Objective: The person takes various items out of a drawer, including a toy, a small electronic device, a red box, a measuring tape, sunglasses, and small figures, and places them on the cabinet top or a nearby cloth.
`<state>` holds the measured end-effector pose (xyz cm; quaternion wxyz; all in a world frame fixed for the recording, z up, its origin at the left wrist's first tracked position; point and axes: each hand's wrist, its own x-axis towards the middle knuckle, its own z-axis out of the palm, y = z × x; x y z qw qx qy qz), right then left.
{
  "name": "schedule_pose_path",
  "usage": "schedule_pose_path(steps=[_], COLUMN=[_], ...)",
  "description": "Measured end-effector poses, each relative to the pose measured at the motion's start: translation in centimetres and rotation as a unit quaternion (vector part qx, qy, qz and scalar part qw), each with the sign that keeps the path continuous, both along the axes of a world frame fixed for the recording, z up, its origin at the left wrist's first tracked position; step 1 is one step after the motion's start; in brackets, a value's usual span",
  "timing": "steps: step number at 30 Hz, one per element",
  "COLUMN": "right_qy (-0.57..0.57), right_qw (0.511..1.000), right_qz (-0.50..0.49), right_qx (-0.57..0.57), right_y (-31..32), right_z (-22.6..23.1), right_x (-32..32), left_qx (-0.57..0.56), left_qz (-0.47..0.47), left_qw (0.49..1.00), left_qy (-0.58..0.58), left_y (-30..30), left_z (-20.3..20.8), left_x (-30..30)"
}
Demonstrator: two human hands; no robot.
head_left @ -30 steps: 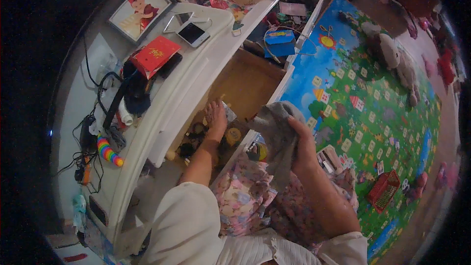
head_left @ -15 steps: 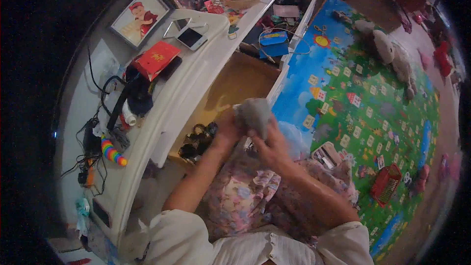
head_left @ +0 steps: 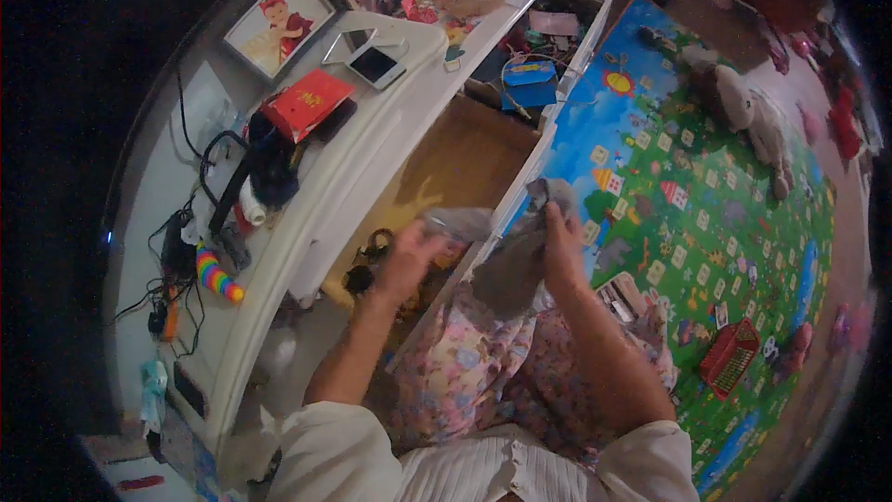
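My left hand (head_left: 409,258) is closed on one grey piece of soft cloth (head_left: 459,221), above the open drawer (head_left: 463,160). To its right, my right hand (head_left: 564,244) grips a larger grey cloth (head_left: 514,265) near the top. That cloth hangs down over my floral-covered lap (head_left: 455,344). Whether the two grey pieces are one item or two, and what kind, I cannot make out. Just below my left hand, dark rounded items (head_left: 360,277) lie in the drawer's near end.
A white cabinet top (head_left: 321,191) on the left carries a red packet (head_left: 307,102), a white phone (head_left: 375,66), a picture frame (head_left: 279,23) and cables. Blue packets (head_left: 530,74) lie in the drawer's far part. A patterned play mat (head_left: 688,223) with a red basket (head_left: 729,358) spreads to the right.
My hands have moved apart from each other. The grey cloth, bunched between them before, is now spread out, with a piece in each hand.
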<state>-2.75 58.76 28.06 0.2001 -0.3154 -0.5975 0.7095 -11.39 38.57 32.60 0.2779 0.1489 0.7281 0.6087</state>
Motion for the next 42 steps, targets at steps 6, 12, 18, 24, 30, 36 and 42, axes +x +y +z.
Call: schedule_pose_path(steps=[6, 12, 18, 24, 30, 36, 42], right_qy=[0.097, 0.069, 0.061, 0.061, 0.047, 0.04, 0.051], right_qw=[0.99, 0.986, 0.989, 0.987, 0.994, 0.991, 0.987], right_qz=[0.02, 0.064, 0.109, 0.129, 0.085, 0.118, 0.128], right_qx=[-0.101, -0.14, -0.081, -0.068, -0.046, -0.056, -0.077], right_y=[0.0, -1.8, -2.8, -3.0, -1.9, -1.9, -3.0], right_z=[4.4, 4.7, 2.8, 3.7, 2.1, 2.5, 3.5], right_x=[0.1, 0.8, 0.9, 1.4, 2.0, 3.3, 3.1], left_qx=[0.031, -0.184, -0.357, -0.462, -0.395, -0.311, -0.219], left_qz=[0.233, 0.212, 0.252, 0.185, 0.251, -0.159, -0.224], left_qw=[0.964, 0.784, 0.637, 0.568, 0.563, 0.824, 0.905], left_qy=[0.127, 0.554, 0.635, 0.656, 0.682, 0.446, 0.288], left_y=[-6.8, -9.2, -14.0, -13.7, -9.5, -5.5, -4.0], left_z=[3.3, 6.3, 8.3, 8.9, 9.1, -5.9, -23.7], left_x=[-0.6, -0.3, -6.6, -13.9, -8.3, 0.1, -4.0])
